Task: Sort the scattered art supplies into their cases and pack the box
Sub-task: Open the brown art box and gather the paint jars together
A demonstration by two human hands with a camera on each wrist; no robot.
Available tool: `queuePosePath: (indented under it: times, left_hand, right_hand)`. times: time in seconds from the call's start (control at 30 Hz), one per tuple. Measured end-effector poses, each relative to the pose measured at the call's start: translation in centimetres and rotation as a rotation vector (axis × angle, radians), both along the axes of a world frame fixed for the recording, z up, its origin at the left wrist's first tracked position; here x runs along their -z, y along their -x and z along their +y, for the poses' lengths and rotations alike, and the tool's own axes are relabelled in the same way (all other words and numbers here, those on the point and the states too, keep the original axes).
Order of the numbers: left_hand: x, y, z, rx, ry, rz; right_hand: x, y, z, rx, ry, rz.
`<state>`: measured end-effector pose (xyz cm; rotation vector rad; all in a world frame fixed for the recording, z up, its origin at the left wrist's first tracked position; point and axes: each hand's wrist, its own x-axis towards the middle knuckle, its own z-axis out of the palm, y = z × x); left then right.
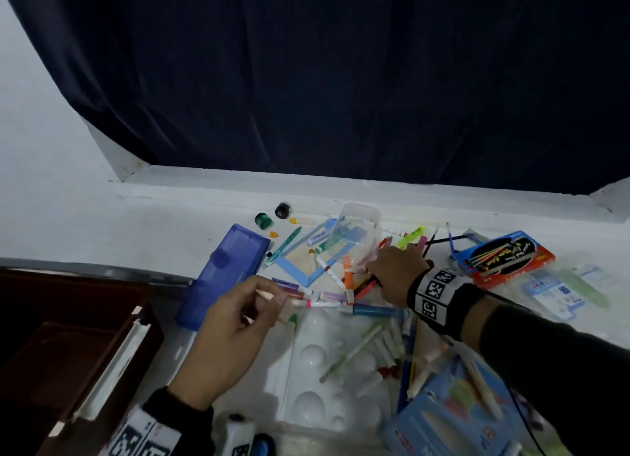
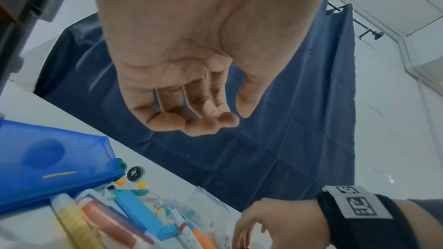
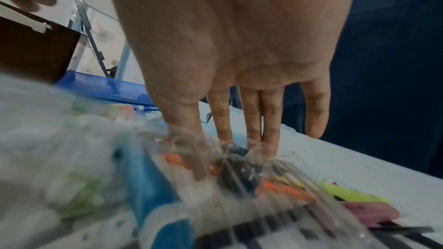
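Note:
Markers [image 1: 327, 297] and pens lie scattered on the white table, some crossing a blue-framed board [image 1: 317, 263]. My right hand [image 1: 373, 268] reaches into this pile; in the right wrist view its straight fingers [image 3: 249, 120] touch markers beside a clear plastic tub [image 1: 354, 237]. Nearer to me, my left hand [image 1: 269, 302] hovers over the markers, next to a blue pencil case [image 1: 225, 271]. Its fingers [image 2: 208, 122] are loosely curled with nothing in them. A thin pale stick [image 1: 264, 294] shows by its fingertips.
An open brown box [image 1: 68, 353] stands at the left. A white palette [image 1: 324, 370] with more markers lies in front. A red-and-blue pencil pack [image 1: 504, 254] and clear sleeves lie right, a blue pack [image 1: 453, 414] front right. Paint pots [image 1: 263, 220] sit behind.

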<state>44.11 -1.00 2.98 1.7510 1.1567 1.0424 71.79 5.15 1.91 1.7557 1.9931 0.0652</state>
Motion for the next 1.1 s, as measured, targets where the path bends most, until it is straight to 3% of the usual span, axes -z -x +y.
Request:
queuePosePath:
  times: [0.2,0.47,0.7,0.87,1.0,1.1]
  left_hand:
    - [-0.5,-0.9,7.3,-0.182,-0.048,0.163]
    - [-0.2,-2.0,18.5,-0.318,0.020,0.435]
    - [2.7,-3.5,26.8,-0.230,0.221,0.909]
    - [4.4,-4.7,28.7,-0.135,0.297,1.147]
    - [5.0,-5.4,28.2,-0.215,0.219,1.117]
    - [3.9,-5.5,27.1,-0.283,0.062,0.980]
  right_hand:
    - [1.5,-1.6,1.0,-0.037,-0.045,0.204]
    - [1.2,-1.4,1.2,-0.022,-0.324,0.760]
    - [-1.6,-0.4,1.0,0.128,-0.513,1.335]
    - [-1.6,0.0,0.4,0.204,-0.497,1.469]
    - [-1.1,0.0,-0.2,0.208,-0.463,1.522]
    - [-1.5,-0.1,-0.9,0.215,-0.463,1.577]
